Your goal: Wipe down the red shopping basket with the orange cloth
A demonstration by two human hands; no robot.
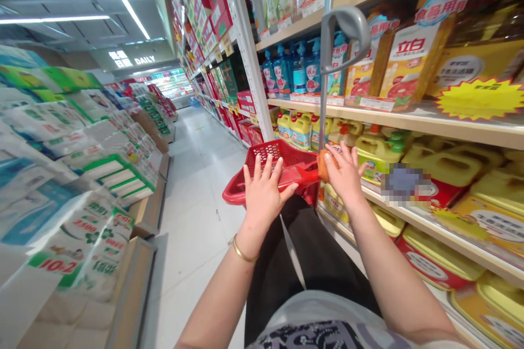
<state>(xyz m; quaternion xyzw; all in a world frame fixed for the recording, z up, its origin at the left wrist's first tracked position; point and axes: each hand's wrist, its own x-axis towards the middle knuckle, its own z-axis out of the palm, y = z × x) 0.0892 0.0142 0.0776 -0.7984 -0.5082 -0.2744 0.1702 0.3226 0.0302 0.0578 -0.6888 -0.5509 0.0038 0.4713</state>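
Watching through the head view, I find the red basket in front of the legs, beside the bottle shelves. My left hand is splayed wide over it; my right hand, fingers also spread, overlaps an orange piece, contact unclear. I judge the basket handling under way; what is left, I cannot tell.

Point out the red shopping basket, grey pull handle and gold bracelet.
Red shopping basket (278, 148), head view: perforated far wall.
Grey pull handle (363, 34), head view: curved side of loop.
Gold bracelet (242, 253), head view: middle of band.
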